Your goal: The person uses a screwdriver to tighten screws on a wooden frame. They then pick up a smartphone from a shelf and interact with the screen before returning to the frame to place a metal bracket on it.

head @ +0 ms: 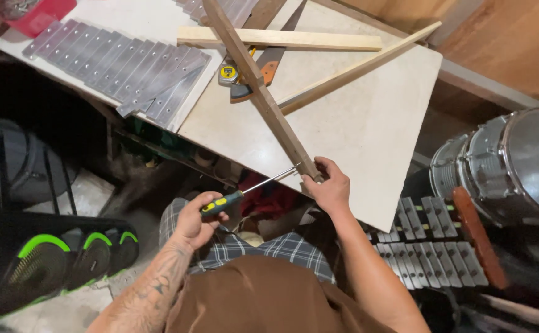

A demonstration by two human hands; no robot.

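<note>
1. Head view, lower centre: left hand [196,217] fisted around black-and-yellow-handled screwdriver [248,190], tip at end of long dark wooden strip [258,86].
2. Centre: right hand [326,186] pinches that strip's end at pale board tabletop [368,123] edge.
3. Upper centre: yellow tape measure [227,73]; upper left: grey metal bars [121,65].

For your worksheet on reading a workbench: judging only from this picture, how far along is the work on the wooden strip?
Done: metal bars lie in a row; tape measure set aside. In hand: left hand drives a screwdriver into the dark wooden strip end, steadied by the right hand. Left: two pale strips lie loose, unjoined.
</note>
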